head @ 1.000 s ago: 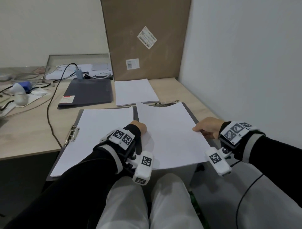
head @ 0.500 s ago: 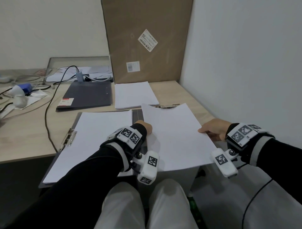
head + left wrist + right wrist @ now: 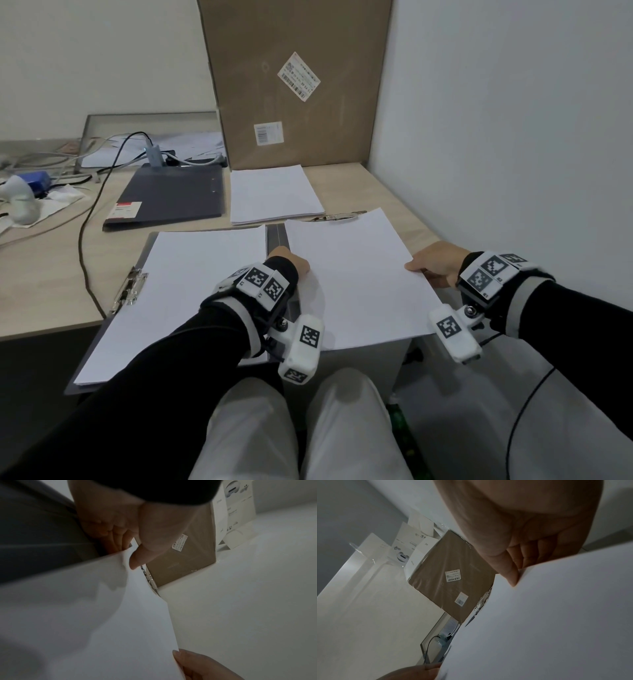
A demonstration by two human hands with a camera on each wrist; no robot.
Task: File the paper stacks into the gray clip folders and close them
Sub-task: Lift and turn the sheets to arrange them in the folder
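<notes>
Desk [image 3: 41, 274] in pale wood, topped by a tall cardboard box [image 3: 294, 82] against the back wall. In front of the box: a loose paper stack [image 3: 274, 193], then an open gray clip folder [image 3: 277, 236] with one stack [image 3: 185, 291] on its left half under a metal clip [image 3: 130, 286]. Over the folder's right half, a second paper stack [image 3: 356, 274] held just clear. Left of the box, a closed gray folder [image 3: 171, 193]. Left hand [image 3: 291, 265] pinching the held stack's left edge, thumb on top, fingers beneath; right hand [image 3: 436, 262] pinching its right edge likewise.
</notes>
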